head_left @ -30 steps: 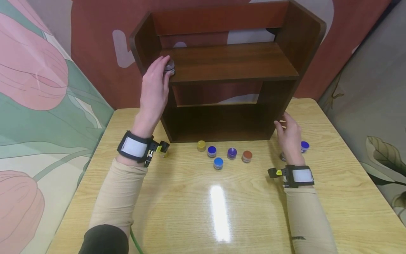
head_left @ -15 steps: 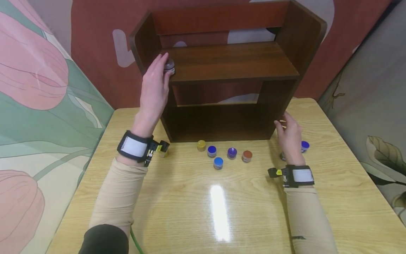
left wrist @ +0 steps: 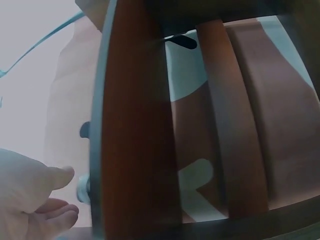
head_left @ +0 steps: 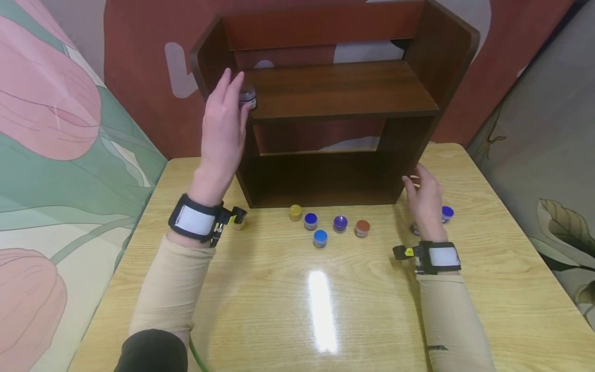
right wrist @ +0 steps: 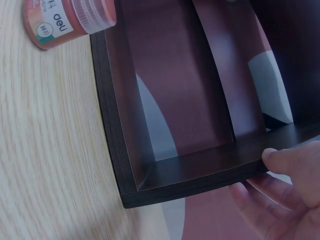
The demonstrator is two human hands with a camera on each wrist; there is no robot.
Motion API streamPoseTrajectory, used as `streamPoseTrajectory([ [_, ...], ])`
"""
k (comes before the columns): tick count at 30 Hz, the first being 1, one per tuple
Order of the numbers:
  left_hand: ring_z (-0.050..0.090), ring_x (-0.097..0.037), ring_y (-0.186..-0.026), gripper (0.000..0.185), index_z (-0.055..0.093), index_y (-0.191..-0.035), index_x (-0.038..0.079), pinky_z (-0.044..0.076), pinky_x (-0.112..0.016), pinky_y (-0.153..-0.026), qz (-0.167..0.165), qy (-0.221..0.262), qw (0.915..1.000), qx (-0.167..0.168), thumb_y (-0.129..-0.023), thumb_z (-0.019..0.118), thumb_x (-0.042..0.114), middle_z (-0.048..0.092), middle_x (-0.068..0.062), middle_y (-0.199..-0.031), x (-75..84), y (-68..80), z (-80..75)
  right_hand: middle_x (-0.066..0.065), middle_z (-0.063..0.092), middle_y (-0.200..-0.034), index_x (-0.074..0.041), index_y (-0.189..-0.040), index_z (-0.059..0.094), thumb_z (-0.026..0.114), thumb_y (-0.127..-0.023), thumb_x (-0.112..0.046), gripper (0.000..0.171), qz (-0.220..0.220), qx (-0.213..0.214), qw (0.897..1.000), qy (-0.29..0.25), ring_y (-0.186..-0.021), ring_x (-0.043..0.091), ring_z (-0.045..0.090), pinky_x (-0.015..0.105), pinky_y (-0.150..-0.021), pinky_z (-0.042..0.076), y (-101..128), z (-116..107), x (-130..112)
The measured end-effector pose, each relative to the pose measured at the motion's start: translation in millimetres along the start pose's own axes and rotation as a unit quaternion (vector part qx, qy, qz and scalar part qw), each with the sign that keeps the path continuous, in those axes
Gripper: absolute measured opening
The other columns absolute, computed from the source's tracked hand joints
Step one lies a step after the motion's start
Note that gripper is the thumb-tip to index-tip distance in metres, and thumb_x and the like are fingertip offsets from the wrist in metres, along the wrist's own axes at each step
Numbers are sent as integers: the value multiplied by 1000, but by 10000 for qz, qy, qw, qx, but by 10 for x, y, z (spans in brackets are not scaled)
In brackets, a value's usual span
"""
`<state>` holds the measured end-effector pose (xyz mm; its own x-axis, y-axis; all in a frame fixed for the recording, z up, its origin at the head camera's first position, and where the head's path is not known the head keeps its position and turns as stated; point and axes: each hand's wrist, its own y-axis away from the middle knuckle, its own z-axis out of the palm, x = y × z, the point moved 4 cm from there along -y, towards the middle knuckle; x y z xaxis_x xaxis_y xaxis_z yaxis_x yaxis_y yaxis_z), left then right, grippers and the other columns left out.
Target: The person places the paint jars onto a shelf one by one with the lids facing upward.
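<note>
A small paint jar [head_left: 248, 96] with a greyish lid stands at the left end of the upper shelf of a dark brown wooden shelf unit [head_left: 334, 93]. My left hand [head_left: 223, 121] is right beside it, fingers extended. The left wrist view shows a small gap between these fingertips and the paint jar [left wrist: 83, 189], which is partly hidden by the shelf board. At the unit's lower right, my right hand [head_left: 424, 206] grips the side panel [right wrist: 210, 177], thumb on its front edge and fingers behind.
Several paint jars with yellow, blue, purple and red lids, such as the red one [head_left: 362, 228], stand on the wooden table [head_left: 260, 289] before the unit. A blue-lidded jar [head_left: 447, 214] is right of my right hand. A yellowish jar [head_left: 239, 225] shows behind the left wrist camera.
My left hand has come off the paint jar, its fingers lifting and shifting slightly left. The jar stays on the upper shelf. My right hand has not moved.
</note>
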<state>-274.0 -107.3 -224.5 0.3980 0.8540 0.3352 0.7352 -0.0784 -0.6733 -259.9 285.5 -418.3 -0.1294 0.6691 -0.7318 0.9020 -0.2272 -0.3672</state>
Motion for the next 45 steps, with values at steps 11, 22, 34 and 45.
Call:
streamPoseTrajectory([
  [11, 58, -27, -126, 35, 61, -132, 5, 46, -32, -113, 590, 245, 9962, 593, -99, 60, 18, 62, -14, -135, 136, 152, -154, 23, 62, -132, -6, -135, 57, 53, -103, -16, 34, -66, 65, 10000, -3, -115, 43, 64, 55, -94, 55, -5, -1, 17],
  [22, 64, -32, -97, 30, 69, -116, 1, 55, -41, -87, 674, 246, 9949, 705, -100, 61, 24, 71, -18, -109, 91, 461, -106, 23, 62, -132, -6, -135, 57, 53, -103, -15, 34, -45, 60, 10000, -36, -115, 43, 64, 55, -94, 55, 2, -26, 3],
  [34, 62, -28, -73, 23, 72, -107, 5, 50, -38, -61, 191, -237, 9995, -65, -98, 64, 25, 73, -13, -89, -194, 880, 37, 23, 62, -132, -7, -136, 56, 52, -103, -16, 35, -7, 36, 10000, 21, -115, 43, 64, 55, -95, 55, 20, -78, 7],
  [45, 69, -32, -80, 23, 71, -111, 5, 54, -41, -63, -262, -267, 9942, -1010, -95, 69, 21, 75, -15, -98, -456, 1146, 176, 22, 62, -132, -7, -135, 56, 53, -103, -15, 34, 13, 17, 9999, 105, -114, 41, 65, 54, -93, 56, 30, -101, 35],
])
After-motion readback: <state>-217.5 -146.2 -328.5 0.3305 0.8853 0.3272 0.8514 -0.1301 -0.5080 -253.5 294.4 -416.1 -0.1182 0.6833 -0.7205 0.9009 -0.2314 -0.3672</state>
